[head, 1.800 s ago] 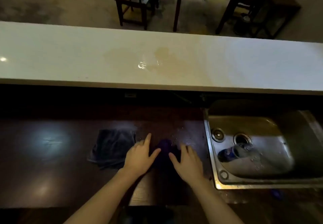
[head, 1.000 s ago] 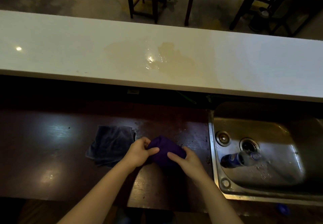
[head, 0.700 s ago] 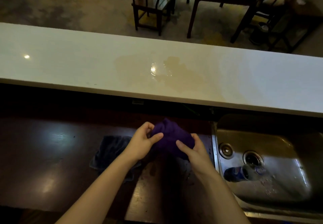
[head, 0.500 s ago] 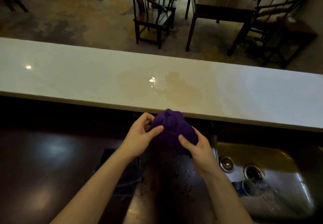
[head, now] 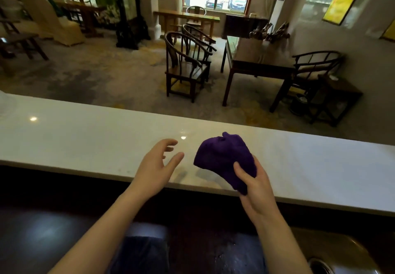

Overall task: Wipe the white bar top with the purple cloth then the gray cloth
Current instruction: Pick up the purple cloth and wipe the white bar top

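Note:
The white bar top [head: 85, 137] runs across the middle of the head view. My right hand [head: 255, 185] grips the bunched purple cloth [head: 223, 157] and holds it just above the bar top's near half. My left hand [head: 157, 168] hovers to the left of the cloth with fingers spread, holding nothing. The gray cloth [head: 142, 250] lies on the dark lower counter below, partly hidden by my left forearm.
The steel sink [head: 333, 258] shows at the bottom right corner. Beyond the bar stand dark wooden chairs [head: 188, 66] and a dark table [head: 256, 60] on the room floor. The dark lower counter [head: 42, 235] stretches to the left.
Both hands rose from the lower counter to above the bar top with the purple cloth. My left hand let go of the cloth and opened; my right hand keeps hold. The view tilted up.

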